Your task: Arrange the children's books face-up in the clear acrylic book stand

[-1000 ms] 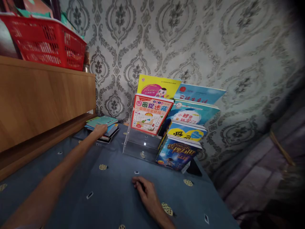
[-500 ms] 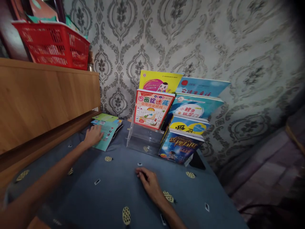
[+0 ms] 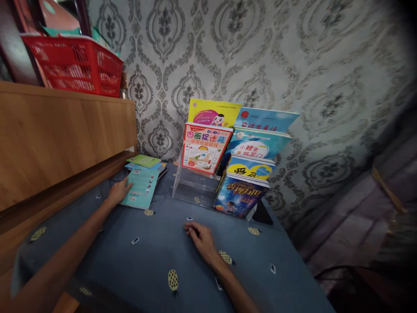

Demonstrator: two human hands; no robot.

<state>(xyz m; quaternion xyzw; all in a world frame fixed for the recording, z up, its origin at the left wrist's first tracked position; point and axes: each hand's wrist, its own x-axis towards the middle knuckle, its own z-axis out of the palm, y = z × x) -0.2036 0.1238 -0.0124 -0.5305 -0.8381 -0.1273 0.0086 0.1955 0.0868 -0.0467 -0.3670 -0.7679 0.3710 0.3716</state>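
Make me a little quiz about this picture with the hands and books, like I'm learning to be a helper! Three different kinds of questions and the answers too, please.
1. True or false: the right hand is holding a book.

2. Where is the red basket?
A) Under the books
B) On top of the wooden cabinet
C) On the floor

3. Fill in the color: in the clear stand, the book right behind the red-edged book is ____.

Key:
1. False. No book shows in it; the left hand is the one touching a book, at the edge of the teal book.
2. B.
3. Yellow.
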